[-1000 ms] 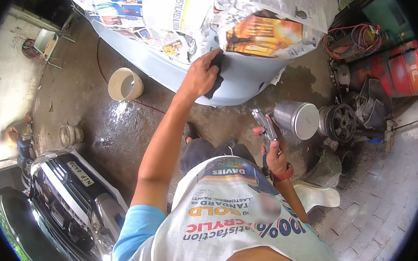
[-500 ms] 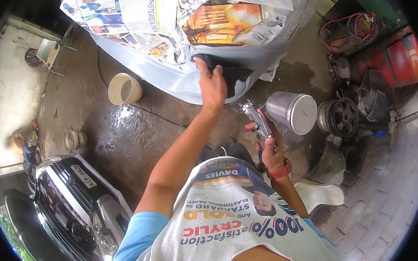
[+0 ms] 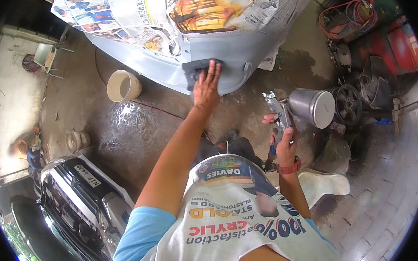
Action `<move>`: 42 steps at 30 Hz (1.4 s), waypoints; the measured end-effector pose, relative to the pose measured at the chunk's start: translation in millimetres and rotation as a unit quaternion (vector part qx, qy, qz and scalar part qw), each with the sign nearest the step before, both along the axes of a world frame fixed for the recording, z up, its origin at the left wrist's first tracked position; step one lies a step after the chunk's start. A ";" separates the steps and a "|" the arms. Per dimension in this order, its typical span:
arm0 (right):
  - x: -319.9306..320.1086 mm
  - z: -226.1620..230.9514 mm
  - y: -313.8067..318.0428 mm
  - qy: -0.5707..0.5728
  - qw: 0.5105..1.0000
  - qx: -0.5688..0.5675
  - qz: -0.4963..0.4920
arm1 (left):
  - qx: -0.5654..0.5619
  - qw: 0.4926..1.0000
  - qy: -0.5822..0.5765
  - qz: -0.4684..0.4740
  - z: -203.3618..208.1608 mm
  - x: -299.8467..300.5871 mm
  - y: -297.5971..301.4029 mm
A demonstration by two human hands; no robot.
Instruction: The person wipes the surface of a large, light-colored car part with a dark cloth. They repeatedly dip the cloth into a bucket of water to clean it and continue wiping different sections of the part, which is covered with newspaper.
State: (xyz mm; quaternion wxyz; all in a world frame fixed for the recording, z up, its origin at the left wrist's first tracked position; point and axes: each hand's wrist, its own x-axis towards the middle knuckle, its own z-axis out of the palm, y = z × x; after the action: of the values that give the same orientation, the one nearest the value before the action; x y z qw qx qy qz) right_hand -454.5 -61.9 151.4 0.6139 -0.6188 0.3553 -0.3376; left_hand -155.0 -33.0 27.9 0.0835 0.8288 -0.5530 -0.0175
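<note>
My left hand (image 3: 207, 89) presses a dark cloth (image 3: 192, 70) against the grey bumper-like car panel (image 3: 153, 67), its fingers laid over the fabric. The panel has a smooth matte grey surface, and newspaper sheets (image 3: 125, 8) cover the part above it. Off to the right, my right hand (image 3: 286, 140) is wrapped round the handle of a metal spray gun (image 3: 282, 115), held away from the panel. A round silver paint cup (image 3: 312, 107) is joined to the gun.
A cream bucket (image 3: 124, 86) stands on the wet floor, with a thin hose beside it. A white plastic chair (image 3: 329, 183) is near my right arm. Wheel rims (image 3: 347, 108), a red drum (image 3: 403, 49) and coiled hoses are at right. A dark car front (image 3: 81, 194) and another person are lower left.
My left hand has slid the cloth slightly left and down over the grey panel, and the cloth looks more spread out. My right hand has moved the spray gun to the right.
</note>
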 end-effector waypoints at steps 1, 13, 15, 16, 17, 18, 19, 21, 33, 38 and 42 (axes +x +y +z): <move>1.1 -2.0 1.3 -0.004 1.000 0.001 0.011 | -0.020 1.000 -0.011 0.001 -15.6 11.5 10.3; 34.6 -41.7 -1.6 0.007 0.995 0.083 0.062 | 0.119 0.860 0.438 0.235 -135.4 35.1 191.0; 49.7 -41.5 -0.9 -0.015 0.993 0.091 0.076 | 0.029 0.798 0.477 0.367 -179.1 53.3 313.4; 43.4 -52.3 -6.0 0.008 0.996 0.073 0.054 | 0.037 0.751 0.496 0.434 -170.4 32.2 311.7; 48.2 -52.3 -5.6 -0.001 0.995 0.077 0.057 | -0.014 0.745 0.445 0.497 -175.5 29.9 368.5; 49.0 -54.6 -7.7 0.006 0.994 0.090 0.054 | -0.011 0.679 0.455 0.576 -173.3 24.2 401.3; 49.3 -57.9 -8.9 0.018 0.994 0.099 0.049 | -0.024 0.610 0.473 0.635 -163.5 11.0 419.5; 56.0 -64.4 -8.1 0.033 0.992 0.104 0.059 | -0.036 0.496 0.476 0.725 -131.5 -13.2 460.7; 115.1 -62.9 47.6 0.035 0.986 0.079 0.144 | -0.128 0.342 0.595 0.716 -114.2 -46.6 619.1; 127.1 -69.0 85.8 0.057 0.990 0.050 0.118 | -0.107 0.399 0.666 0.621 -92.7 0.3 580.2; 130.8 -59.9 120.9 0.080 0.991 0.077 0.079 | -0.133 0.325 0.743 0.569 -62.7 38.0 556.4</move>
State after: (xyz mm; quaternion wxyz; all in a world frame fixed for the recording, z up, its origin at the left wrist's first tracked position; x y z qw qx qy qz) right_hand -323.7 59.1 91.5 0.6541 -0.6209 0.3779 -0.2094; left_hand -117.1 523.4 -34.8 0.5586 0.5603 0.3516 -0.5005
